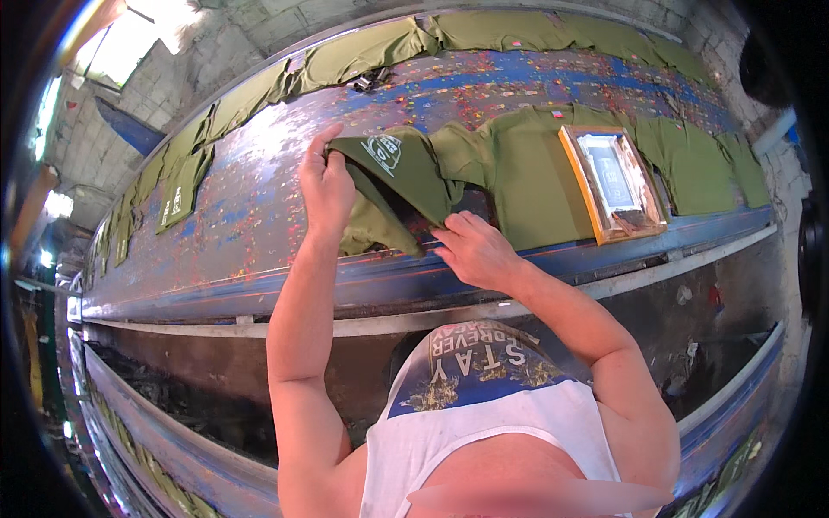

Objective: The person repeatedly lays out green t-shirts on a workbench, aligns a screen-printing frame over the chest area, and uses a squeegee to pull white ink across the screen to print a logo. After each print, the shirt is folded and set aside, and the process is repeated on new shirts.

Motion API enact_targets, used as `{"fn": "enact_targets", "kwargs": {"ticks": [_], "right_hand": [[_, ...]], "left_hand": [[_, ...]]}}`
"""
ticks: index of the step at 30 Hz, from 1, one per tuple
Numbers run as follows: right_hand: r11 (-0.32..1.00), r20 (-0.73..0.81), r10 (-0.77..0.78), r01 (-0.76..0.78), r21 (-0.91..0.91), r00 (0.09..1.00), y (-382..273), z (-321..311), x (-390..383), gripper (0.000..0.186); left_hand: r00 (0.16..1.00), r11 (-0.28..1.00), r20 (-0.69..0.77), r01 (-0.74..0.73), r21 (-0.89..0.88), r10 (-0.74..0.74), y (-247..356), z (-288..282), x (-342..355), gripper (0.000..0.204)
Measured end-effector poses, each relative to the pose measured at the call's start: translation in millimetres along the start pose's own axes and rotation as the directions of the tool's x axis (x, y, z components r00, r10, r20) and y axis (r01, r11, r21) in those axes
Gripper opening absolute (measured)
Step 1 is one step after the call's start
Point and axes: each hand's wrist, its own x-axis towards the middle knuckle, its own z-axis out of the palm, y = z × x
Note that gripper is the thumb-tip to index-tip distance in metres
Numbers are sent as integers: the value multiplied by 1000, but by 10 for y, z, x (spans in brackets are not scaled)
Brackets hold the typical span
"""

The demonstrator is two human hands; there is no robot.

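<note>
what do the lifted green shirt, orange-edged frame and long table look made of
The lifted green shirt looks like matte knit fabric, perhaps cotton: it drapes in soft folds. The orange-edged frame seems wooden, perhaps varnished, from its warm brown tone. The long table looks glossy, reflecting bright light: perhaps plastic or painted metal.

A green shirt (427, 168) with a white print is held up by the left hand (330, 186); its near edge is met by the right hand's (477, 250) fingers. On a colour-speckled table (250, 203), a wood-edged frame (579, 181) is laid over another green shirt (528, 186); the far edge is lined with more shirts (505, 30).
</note>
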Motion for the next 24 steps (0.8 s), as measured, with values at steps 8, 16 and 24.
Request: {"fn": "enact_targets", "kwargs": {"ticks": [8, 16, 24], "right_hand": [[989, -209, 107, -126, -82, 972, -32, 31, 160, 42], [999, -282, -26, 35, 25, 959, -43, 114, 580, 21], [894, -491, -263, 401, 200, 830, -156, -722, 1385, 28]], "left_hand": [[973, 967, -97, 192, -169, -211, 405, 215, -92, 39], [946, 970, -263, 137, -199, -188, 614, -229, -121, 38], [946, 982, -321, 27, 188, 36, 966, -1276, 4, 32]]}}
